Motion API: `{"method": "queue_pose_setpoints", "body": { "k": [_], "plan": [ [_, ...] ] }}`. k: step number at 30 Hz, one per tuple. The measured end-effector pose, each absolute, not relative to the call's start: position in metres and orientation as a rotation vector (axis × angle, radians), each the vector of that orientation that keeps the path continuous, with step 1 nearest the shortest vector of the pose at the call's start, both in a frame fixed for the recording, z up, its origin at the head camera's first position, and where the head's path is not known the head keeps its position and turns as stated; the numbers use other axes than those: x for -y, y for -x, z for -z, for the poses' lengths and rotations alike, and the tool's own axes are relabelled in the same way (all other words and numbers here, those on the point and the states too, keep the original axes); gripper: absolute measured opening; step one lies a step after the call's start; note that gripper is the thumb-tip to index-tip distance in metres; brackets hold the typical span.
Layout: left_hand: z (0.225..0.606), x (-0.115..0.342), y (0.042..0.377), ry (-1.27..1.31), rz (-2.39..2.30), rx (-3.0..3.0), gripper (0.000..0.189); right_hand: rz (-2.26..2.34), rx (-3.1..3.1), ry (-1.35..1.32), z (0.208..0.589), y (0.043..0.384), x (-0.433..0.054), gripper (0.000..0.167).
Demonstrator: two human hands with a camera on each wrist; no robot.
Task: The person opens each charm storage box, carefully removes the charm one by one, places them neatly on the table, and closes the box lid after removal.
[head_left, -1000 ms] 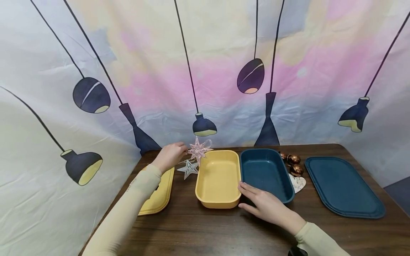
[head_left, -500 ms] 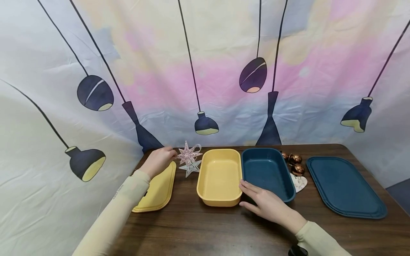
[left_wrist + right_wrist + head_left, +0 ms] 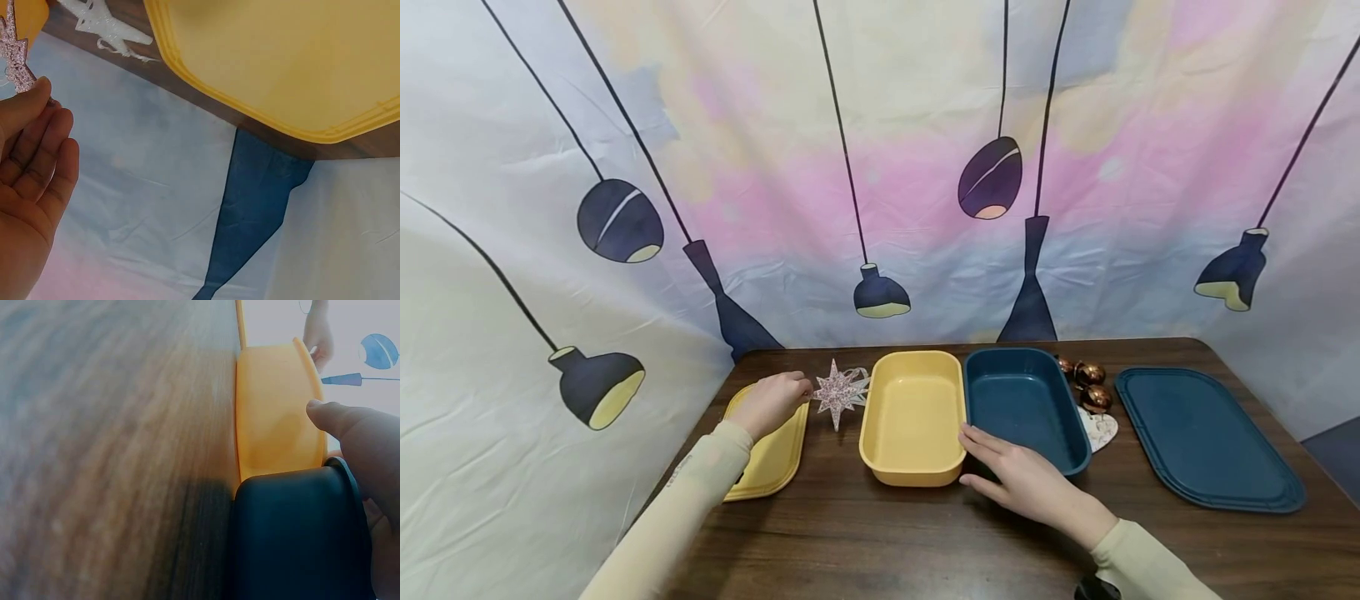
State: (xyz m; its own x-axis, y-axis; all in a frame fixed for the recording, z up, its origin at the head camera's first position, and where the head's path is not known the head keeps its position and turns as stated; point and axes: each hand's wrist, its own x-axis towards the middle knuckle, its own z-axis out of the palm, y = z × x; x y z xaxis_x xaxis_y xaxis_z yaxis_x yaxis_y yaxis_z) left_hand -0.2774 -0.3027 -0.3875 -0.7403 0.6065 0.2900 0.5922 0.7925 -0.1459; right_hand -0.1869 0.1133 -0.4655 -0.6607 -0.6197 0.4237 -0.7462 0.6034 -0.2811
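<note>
My left hand (image 3: 772, 404) pinches one point of a glittery pink star ornament (image 3: 837, 392) between thumb and fingertips. The star is upright, left of the yellow box (image 3: 912, 479). Behind it lies a silver star ornament (image 3: 112, 28), mostly covered in the head view but plain in the left wrist view. My right hand (image 3: 1026, 479) rests with extended fingers at the near right rim of the yellow box, where it meets the dark blue box (image 3: 1022, 371). In the right wrist view its thumb (image 3: 331, 417) lies along the yellow box's rim.
A yellow lid (image 3: 775, 467) lies under and beside my left forearm. Right of the blue box are several shiny copper balls (image 3: 1096, 398) and a white heart-shaped ornament (image 3: 1101, 429). A dark blue lid (image 3: 1210, 437) lies at the right of the wooden table (image 3: 880, 542).
My left hand has drawn the pink star left and then lowered it, so that it now covers most of the silver star in the head view. The right hand has stayed put.
</note>
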Motion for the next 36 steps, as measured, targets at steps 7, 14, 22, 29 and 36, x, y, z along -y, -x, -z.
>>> {"method": "queue_pose_setpoints", "body": {
  "k": [7,14,22,29,36],
  "plan": [
    [0.396,0.312,0.272,0.893,-0.028,2.712,0.005,-0.643,2.555,-1.114,0.464,0.187,-0.114,0.061],
    [0.409,0.313,0.269,0.967,-0.064,2.719,0.005,-0.649,2.546,-1.108,0.462,0.187,-0.115,0.06],
    [0.422,0.31,0.268,1.04,-0.033,2.767,0.006,-0.646,2.532,-1.12,0.464,0.186,-0.113,0.06],
    [0.425,0.306,0.271,1.088,-0.029,2.79,0.008,-0.644,2.549,-1.11,0.464,0.187,-0.113,0.06],
    [0.429,0.302,0.276,1.12,-0.05,2.821,0.01,-0.635,2.577,-1.101,0.464,0.187,-0.113,0.061]
  ]
}}
